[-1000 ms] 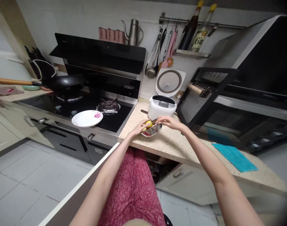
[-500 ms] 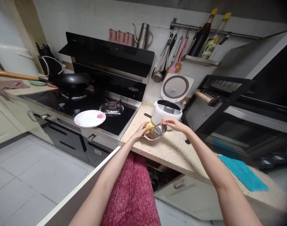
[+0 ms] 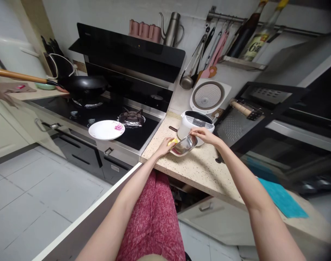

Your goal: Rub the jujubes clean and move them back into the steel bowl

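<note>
Left hand (image 3: 166, 146) clasps lemon-like fruit (image 3: 173, 141); right hand (image 3: 202, 134) pinches steel bowl (image 3: 186, 145) at right rim. Slack pinch could tip it.

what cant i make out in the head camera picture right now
All in the head view:
Yellow item: full shape, covered by the left hand's fingers.
Right hand: too small to tell exactly what its fingertips grip at the rim of the metal bowl.
Rice cooker: inner bottom, hidden by its front wall; display too small to read.
Wok: inside, hidden by its side.
Dark bottle: top, cut off by the upper edge.
</note>
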`<act>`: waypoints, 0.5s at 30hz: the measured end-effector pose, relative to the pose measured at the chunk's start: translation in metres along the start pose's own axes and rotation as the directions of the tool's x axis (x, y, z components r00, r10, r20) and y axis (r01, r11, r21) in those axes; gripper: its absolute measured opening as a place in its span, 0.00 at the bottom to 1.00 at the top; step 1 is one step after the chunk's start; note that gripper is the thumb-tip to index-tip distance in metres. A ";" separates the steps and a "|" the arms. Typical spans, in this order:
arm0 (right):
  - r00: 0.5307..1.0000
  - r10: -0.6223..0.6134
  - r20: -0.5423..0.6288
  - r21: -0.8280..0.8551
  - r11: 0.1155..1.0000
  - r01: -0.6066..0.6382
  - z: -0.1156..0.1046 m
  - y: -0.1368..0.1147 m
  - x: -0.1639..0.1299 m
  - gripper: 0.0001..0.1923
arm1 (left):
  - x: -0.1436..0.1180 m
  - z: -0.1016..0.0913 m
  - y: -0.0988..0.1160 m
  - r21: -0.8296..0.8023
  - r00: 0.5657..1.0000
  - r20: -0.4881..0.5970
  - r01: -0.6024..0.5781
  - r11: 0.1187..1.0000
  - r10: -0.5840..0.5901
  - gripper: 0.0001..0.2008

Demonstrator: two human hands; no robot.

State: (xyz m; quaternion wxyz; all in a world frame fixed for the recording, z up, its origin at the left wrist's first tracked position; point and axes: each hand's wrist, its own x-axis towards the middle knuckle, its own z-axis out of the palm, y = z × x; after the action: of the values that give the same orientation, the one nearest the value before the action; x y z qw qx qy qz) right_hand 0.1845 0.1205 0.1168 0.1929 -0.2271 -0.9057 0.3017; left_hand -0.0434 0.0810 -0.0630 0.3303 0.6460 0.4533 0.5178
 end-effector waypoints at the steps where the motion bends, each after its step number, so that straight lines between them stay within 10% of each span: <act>1: 1.000 0.007 -0.001 0.008 1.000 -0.007 -0.001 0.000 -0.001 0.27 | 0.000 0.000 0.000 0.010 1.000 -0.001 -0.001 1.000 0.001 0.23; 15: 0.988 0.113 -0.109 0.013 0.994 -0.112 -0.011 0.016 -0.022 0.27 | -0.013 -0.001 0.011 0.157 0.998 0.026 -0.052 0.986 0.049 0.30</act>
State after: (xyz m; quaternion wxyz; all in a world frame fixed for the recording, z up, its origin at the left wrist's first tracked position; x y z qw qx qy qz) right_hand 0.2130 0.1252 0.1099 0.2259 -0.2935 -0.8784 0.3022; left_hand -0.0423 0.0645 -0.0574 0.2699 0.6871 0.4727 0.4813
